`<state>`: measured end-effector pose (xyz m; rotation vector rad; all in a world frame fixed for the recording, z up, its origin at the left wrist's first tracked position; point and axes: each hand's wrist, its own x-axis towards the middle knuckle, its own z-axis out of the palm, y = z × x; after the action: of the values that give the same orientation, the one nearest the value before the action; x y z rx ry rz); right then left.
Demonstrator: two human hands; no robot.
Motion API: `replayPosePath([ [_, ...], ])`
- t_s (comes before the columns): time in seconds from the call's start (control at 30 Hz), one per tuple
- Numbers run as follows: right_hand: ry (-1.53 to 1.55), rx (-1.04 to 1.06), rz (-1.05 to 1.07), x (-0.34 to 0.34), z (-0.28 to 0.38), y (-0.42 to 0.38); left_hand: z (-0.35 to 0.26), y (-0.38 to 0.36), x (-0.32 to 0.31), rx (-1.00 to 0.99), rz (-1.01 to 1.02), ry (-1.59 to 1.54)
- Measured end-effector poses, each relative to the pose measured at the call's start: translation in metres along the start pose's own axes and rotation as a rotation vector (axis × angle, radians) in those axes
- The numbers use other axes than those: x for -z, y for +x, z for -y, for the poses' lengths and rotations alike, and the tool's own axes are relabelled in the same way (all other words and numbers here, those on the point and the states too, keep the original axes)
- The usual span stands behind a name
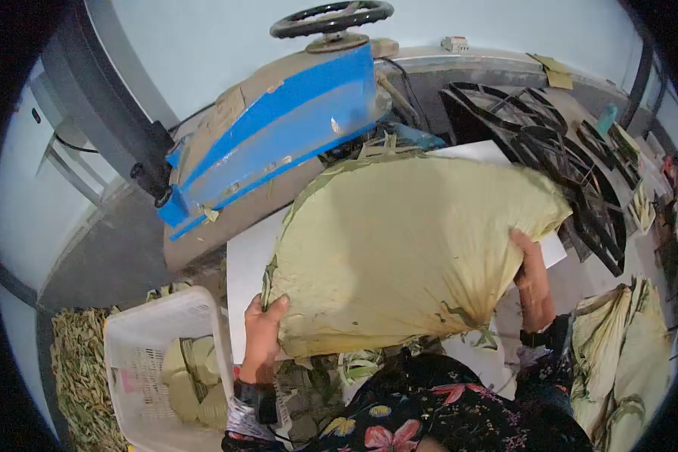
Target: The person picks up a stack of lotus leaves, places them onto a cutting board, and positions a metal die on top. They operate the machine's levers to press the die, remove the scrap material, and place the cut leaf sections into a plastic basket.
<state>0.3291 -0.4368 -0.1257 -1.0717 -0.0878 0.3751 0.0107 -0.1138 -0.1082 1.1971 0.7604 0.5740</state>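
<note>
A large, pale yellow-green dried leaf (399,248) is spread out in front of me, curved along its far edge and creased towards the lower right. My left hand (264,328) grips its lower left edge, thumb on top. At its right side my right hand (531,271) holds the creased part, with the fingers partly hidden under it. Beneath the leaf lies a white board (252,264), which shows at the left, at the top and at the right.
A white plastic basket (162,313) with folded leaves stands at lower left, beside a heap of leaf scraps (83,369). Behind is a blue machine (279,128) with a black handwheel (331,19). Black metal frames (557,151) lie right; more large leaves (625,354) are at lower right.
</note>
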Motion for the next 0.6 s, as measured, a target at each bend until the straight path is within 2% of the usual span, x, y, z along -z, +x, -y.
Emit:
replayPosePath([
  [0.1,-0.12,-0.1,-0.012,0.008,-0.027,-0.003,0.011,0.015,0.024,0.006,0.03,0.195],
  [0.23,-0.203,-0.003,-0.076,-0.018,-0.023,-0.02,0.013,0.045,0.044,0.081,0.077,0.297],
  [0.3,-0.192,0.018,-0.086,-0.017,-0.033,-0.018,0.007,0.051,0.039,0.091,0.034,0.3],
  [0.37,-0.19,0.003,-0.073,-0.019,-0.038,-0.022,0.003,0.061,0.044,0.013,0.064,0.488],
  [0.4,-0.2,-0.009,-0.065,-0.021,-0.037,-0.022,-0.021,0.048,0.019,-0.025,0.019,0.606],
  [0.43,-0.232,0.002,-0.098,-0.002,-0.056,-0.007,-0.021,0.05,0.022,-0.123,0.051,0.727],
  [0.47,-0.28,0.073,-0.104,-0.009,-0.054,-0.009,-0.028,0.05,0.015,-0.118,-0.019,1.033],
  [0.5,-0.276,0.06,-0.167,-0.024,-0.046,-0.016,-0.002,0.062,0.037,-0.287,-0.153,1.46],
  [0.53,-0.238,0.024,-0.177,-0.026,-0.045,-0.015,-0.013,0.04,0.008,-0.454,-0.277,1.549],
  [0.6,-0.2,0.01,-0.166,-0.028,-0.043,-0.016,-0.015,0.013,-0.038,-1.064,-0.156,1.425],
])
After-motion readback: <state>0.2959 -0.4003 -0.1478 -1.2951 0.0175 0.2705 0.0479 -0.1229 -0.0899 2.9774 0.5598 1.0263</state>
